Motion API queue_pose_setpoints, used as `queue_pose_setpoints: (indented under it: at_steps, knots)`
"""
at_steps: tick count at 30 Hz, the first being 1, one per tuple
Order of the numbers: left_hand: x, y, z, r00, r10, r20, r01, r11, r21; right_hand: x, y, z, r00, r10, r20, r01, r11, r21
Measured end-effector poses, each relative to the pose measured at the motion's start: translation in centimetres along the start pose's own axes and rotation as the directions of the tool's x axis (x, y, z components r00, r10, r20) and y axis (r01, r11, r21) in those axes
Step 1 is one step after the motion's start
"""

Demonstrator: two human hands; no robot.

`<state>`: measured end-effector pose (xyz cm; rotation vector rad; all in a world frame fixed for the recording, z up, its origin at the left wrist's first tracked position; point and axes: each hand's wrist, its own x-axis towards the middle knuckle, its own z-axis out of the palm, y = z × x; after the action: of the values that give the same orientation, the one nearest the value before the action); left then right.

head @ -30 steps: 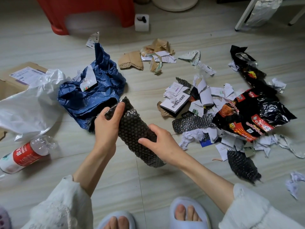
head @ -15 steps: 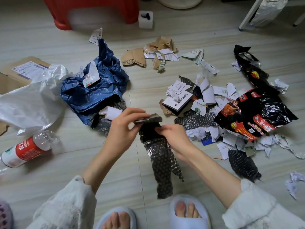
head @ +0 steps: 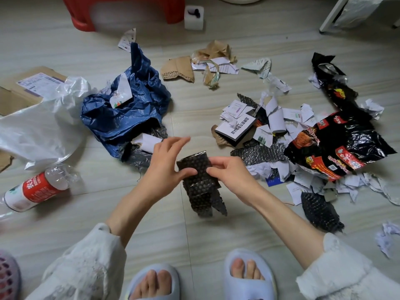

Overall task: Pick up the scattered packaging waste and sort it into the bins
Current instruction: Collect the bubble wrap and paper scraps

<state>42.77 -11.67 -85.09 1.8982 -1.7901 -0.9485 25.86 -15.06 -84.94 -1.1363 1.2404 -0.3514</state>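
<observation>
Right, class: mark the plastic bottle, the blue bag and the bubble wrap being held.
plastic bottle (head: 35, 189), head view, on its red label.
blue bag (head: 121, 118), head view, on its crumpled middle.
bubble wrap (head: 195, 164), head view, upper part between the hands.

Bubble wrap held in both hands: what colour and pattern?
Black bubble wrap with a regular grid of small shiny bubbles, clearest in the head view.

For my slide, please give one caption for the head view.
Both hands, left and right, hold a black bubble-wrap strip above scattered waste.

No legible text on packaging.
</observation>
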Motion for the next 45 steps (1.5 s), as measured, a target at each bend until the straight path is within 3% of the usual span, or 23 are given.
queue_pose_setpoints:
  at_steps: [2,6,10,13,16,19,22,24,26,28,31,35,37,38,40,42,45]
  knots:
    - [0.0,0.2,0.0,0.999,-0.031,-0.032,0.031,0.999,-0.018,0.1,0.1,0.2,0.999,-0.041,-0.031,0.039,0.997,-0.072]
    - [-0.3,0.6,0.0,0.966,-0.073,-0.249,0.034,0.987,-0.156,0.0,0.3,0.5,1.0,0.009,-0.018,-0.01,0.997,-0.074]
    - [-0.3,0.9,0.0,0.921,0.093,-0.379,-0.126,0.99,-0.061,-0.3,0.5,0.9,0.994,0.076,-0.073,-0.074,0.997,0.036]
    - [-0.6,1.2,1.1,0.918,0.235,-0.32,-0.234,0.971,0.04,0.0,-0.2,1.2,0.979,0.172,-0.111,-0.135,0.951,0.279]
    - [-1.0,0.9,2.5,0.926,0.331,-0.18,-0.308,0.94,0.145,0.3,-1.0,0.9,0.966,0.255,-0.043,-0.195,0.828,0.525]
    - [-1.2,0.3,2.8,0.935,0.346,-0.077,-0.332,0.931,0.152,0.2,-0.7,0.4,0.978,0.203,0.046,-0.192,0.792,0.58]
    - [-1.1,0.3,2.6,0.948,0.308,-0.076,-0.306,0.951,0.036,0.0,0.0,0.3,0.987,0.155,0.033,-0.151,0.86,0.487]
    - [-0.9,0.4,2.3,0.968,0.205,-0.143,-0.216,0.974,-0.067,0.0,0.4,0.5,0.99,0.14,-0.011,-0.125,0.909,0.397]
    - [-0.5,0.3,1.8,0.974,0.114,-0.194,-0.13,0.989,-0.07,0.0,0.7,0.6,0.994,0.1,-0.053,-0.085,0.968,0.234]
    - [-0.2,0.2,1.3,0.985,0.081,-0.152,-0.088,0.995,-0.036,-0.1,0.7,0.5,0.997,0.042,-0.063,-0.033,0.989,0.141]
    - [-0.2,0.6,0.8,0.997,0.03,-0.074,-0.032,0.999,-0.028,-0.1,0.4,0.2,0.993,-0.024,-0.114,0.035,0.995,0.095]
    - [-0.3,0.5,1.0,0.995,-0.07,-0.074,0.063,0.993,-0.095,0.0,1.1,0.0,0.986,0.018,-0.168,0.011,0.986,0.169]
    - [-0.4,-0.1,1.2,0.99,-0.126,-0.07,0.118,0.988,-0.102,0.5,3.1,-1.3,0.959,-0.041,-0.279,0.0,0.989,-0.146]
    - [-0.6,-0.4,1.3,0.986,-0.152,-0.066,0.144,0.984,-0.104,0.7,4.2,-2.5,0.943,-0.102,-0.318,-0.032,0.92,-0.391]
    - [-0.9,-0.8,1.4,0.981,-0.185,-0.062,0.178,0.978,-0.108,1.2,6.2,-5.1,0.929,-0.153,-0.337,-0.16,0.655,-0.738]
    - [-1.2,-1.2,1.5,0.977,-0.205,-0.064,0.197,0.974,-0.111,1.5,7.6,-7.1,0.925,-0.096,-0.368,-0.282,0.478,-0.832]
    - [-1.2,-1.4,1.7,0.974,-0.218,-0.068,0.21,0.971,-0.114,1.6,8.3,-7.5,0.917,-0.004,-0.4,-0.365,0.401,-0.84]
